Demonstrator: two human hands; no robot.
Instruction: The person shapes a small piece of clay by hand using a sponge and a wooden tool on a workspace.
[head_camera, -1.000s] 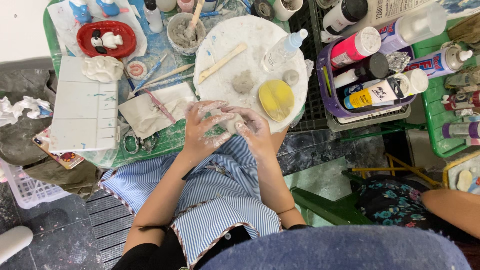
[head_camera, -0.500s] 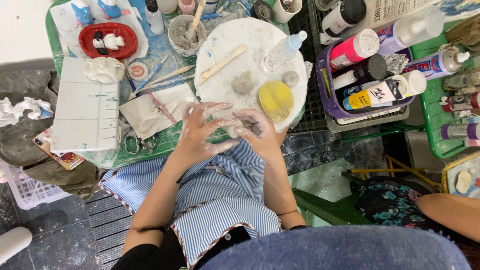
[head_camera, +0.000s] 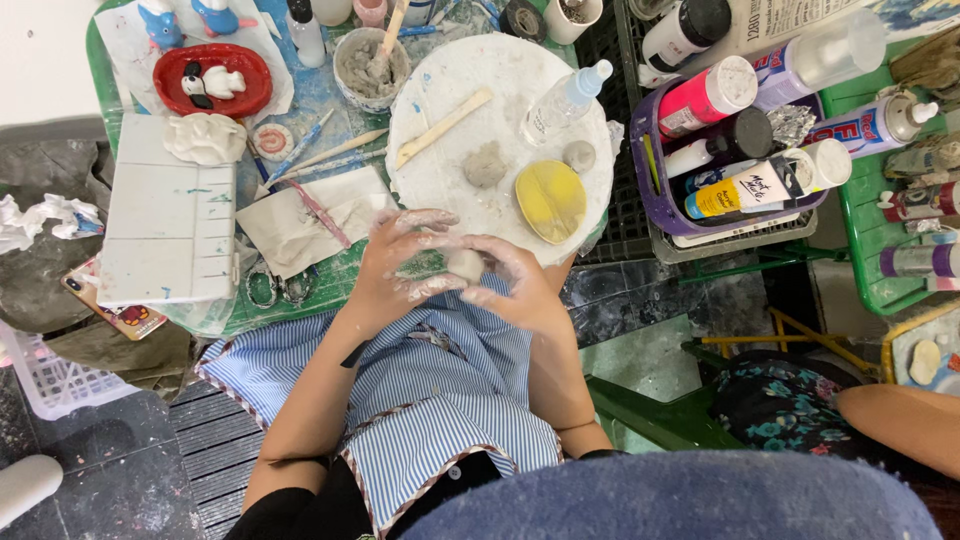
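Two clay lumps (head_camera: 486, 163), perhaps three; one yellow sponge (head_camera: 551, 199).

Clay ball (head_camera: 465, 263) mostly hidden between fingers (head_camera: 425, 240).

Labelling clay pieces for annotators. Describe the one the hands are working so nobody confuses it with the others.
Start at the round white board on the green table. At its near edge, both clay-smeared hands meet; the pale clay ball sits between their fingers. Unlike the grey clay lump and small grey ball lying loose on the board, it is held.
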